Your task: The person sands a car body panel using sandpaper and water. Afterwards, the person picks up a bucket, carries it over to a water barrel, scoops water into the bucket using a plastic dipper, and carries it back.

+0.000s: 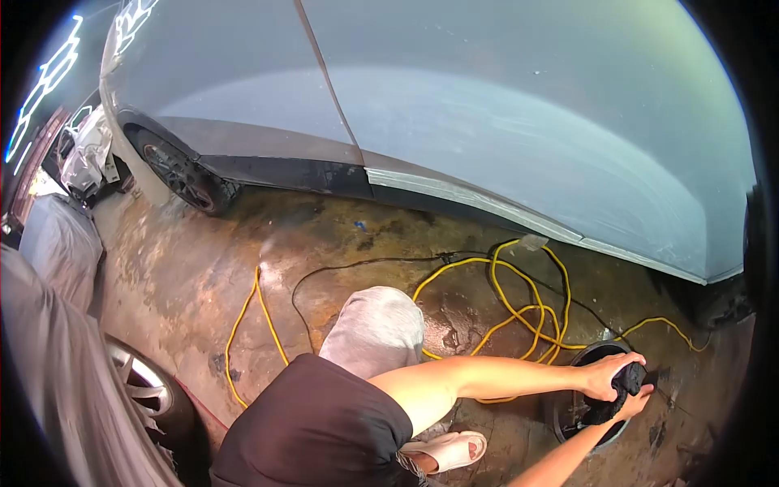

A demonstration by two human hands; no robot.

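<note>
Over the black bucket [560,415], the left arm [511,376] reaches nearly straight, the right forearm [572,454] slanting. Above its opening, the left hand [604,378] and right hand [636,402] clamp their grip around a bunched black cloth [628,381].

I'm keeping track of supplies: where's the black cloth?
At the head view's lower right, the black cloth is gripped by the left hand and right hand, over the dark bucket.
</note>
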